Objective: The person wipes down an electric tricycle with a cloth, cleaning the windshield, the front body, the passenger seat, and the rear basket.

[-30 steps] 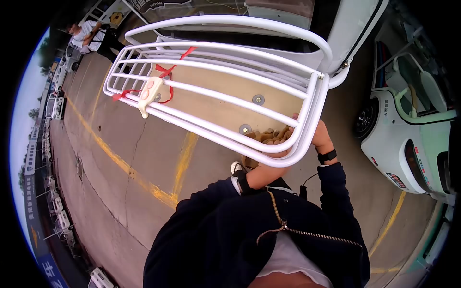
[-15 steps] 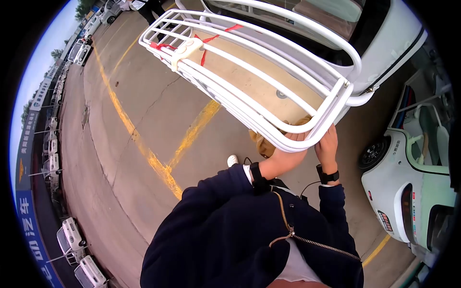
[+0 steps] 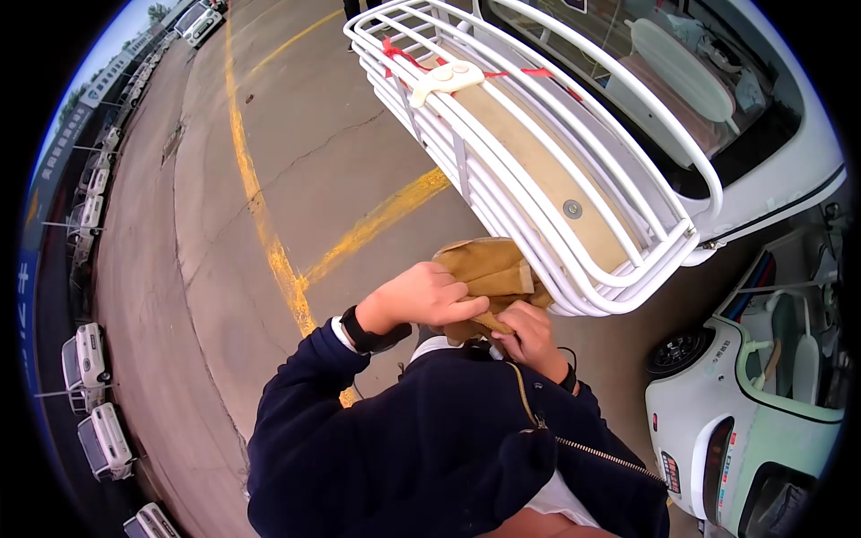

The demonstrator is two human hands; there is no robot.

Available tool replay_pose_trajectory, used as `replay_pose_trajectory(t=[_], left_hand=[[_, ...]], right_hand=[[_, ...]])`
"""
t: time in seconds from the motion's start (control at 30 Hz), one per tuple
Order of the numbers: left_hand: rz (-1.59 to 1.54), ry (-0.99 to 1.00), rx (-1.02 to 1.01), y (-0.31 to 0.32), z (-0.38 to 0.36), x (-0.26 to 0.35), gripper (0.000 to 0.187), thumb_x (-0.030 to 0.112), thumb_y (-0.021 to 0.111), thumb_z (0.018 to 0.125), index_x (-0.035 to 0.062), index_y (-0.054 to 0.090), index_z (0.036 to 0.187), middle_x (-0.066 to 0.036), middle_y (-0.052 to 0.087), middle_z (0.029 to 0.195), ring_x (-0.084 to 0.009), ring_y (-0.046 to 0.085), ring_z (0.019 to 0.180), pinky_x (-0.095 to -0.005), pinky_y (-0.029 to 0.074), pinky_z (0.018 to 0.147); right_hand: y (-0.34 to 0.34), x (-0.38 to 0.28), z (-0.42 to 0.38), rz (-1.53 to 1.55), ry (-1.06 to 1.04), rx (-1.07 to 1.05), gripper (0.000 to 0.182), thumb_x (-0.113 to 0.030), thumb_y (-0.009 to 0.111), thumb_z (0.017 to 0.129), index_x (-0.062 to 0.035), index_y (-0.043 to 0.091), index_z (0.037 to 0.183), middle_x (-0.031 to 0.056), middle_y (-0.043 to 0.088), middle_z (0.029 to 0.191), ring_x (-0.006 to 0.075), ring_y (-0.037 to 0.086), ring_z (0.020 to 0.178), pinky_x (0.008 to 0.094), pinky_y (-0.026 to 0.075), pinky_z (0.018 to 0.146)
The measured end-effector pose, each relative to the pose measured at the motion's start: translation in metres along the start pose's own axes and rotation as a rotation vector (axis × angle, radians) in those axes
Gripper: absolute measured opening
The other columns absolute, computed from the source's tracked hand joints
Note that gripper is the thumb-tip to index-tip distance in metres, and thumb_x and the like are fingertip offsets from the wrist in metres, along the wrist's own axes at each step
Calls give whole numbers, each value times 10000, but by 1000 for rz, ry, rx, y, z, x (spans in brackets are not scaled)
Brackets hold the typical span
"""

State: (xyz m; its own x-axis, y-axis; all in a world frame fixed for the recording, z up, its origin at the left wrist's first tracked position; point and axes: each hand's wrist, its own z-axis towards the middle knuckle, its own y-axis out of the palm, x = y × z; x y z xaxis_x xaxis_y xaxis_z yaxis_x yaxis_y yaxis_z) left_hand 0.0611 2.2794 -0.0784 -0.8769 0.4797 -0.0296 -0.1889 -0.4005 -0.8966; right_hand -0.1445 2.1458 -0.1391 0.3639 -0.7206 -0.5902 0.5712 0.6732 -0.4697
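Observation:
A brown cloth [image 3: 484,269] is held in front of my chest, just below the near end of a white metal rack [image 3: 583,235]. On its left side my left hand [image 3: 429,294] grips it, fingers folded over the edge. My right hand [image 3: 531,334] pinches the lower right part of the same cloth. The rack is fixed to a white vehicle [image 3: 762,193] and has a tan board [image 3: 547,170] inside. A cream plastic piece [image 3: 447,81] and red ribbon [image 3: 525,72] are on its far part.
A white and light green vehicle [image 3: 700,394] stands at the right. Yellow lines [image 3: 377,220] cross the paved ground. Several parked vehicles line the left side. A person's dark-clothed legs [image 3: 352,9] show at the top, behind the rack.
Both hands have moved left, out from under the rack's near end, bringing the brown cloth into fuller view. The view has shifted, and the rack now appears further right.

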Motion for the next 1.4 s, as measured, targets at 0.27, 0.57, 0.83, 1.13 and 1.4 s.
replay_pose_trajectory(t=[0.27, 0.57, 0.83, 1.13, 1.4], left_hand=[[-281, -578, 80, 33, -128, -40, 348, 381, 795, 713, 100, 633, 839, -44, 603, 684, -262, 594, 598, -363, 434, 525], [7, -1021, 199, 44, -263, -81, 189, 164, 667, 746, 129, 633, 929, -40, 639, 752, -248, 636, 706, -363, 490, 605], [-113, -1141, 327, 42, -247, -169, 347, 84, 629, 740, 145, 651, 1081, -91, 698, 841, -315, 655, 681, -384, 517, 588], [-903, -1002, 824, 42, -130, -261, 480, 16, 556, 886, 3, 464, 1357, -207, 615, 1263, -339, 625, 1153, -389, 488, 960], [-246, -451, 412, 42, -95, -342, 510, 102, 640, 610, -24, 610, 1103, -198, 644, 1058, -359, 604, 1076, -478, 442, 1018]], right_hand=[[67, 10, 72, -9, -110, -115, 209, -183, 764, 810, -23, 655, 890, 65, 579, 671, 241, 571, 565, 354, 452, 501], [108, 50, 170, -295, 57, -96, 149, -136, 758, 811, -46, 699, 914, 78, 653, 705, 230, 583, 548, 332, 458, 494], [124, 80, 181, -858, 175, -154, 177, -243, 733, 872, -97, 667, 796, 31, 501, 469, 223, 503, 414, 346, 380, 446], [154, 78, 202, -325, 483, 333, 204, -35, 676, 892, -59, 704, 1093, 119, 650, 722, 227, 606, 599, 293, 475, 588], [181, 120, 257, -574, 181, 80, 360, -24, 728, 732, -82, 721, 1087, 179, 654, 1044, 376, 638, 953, 439, 526, 828]])
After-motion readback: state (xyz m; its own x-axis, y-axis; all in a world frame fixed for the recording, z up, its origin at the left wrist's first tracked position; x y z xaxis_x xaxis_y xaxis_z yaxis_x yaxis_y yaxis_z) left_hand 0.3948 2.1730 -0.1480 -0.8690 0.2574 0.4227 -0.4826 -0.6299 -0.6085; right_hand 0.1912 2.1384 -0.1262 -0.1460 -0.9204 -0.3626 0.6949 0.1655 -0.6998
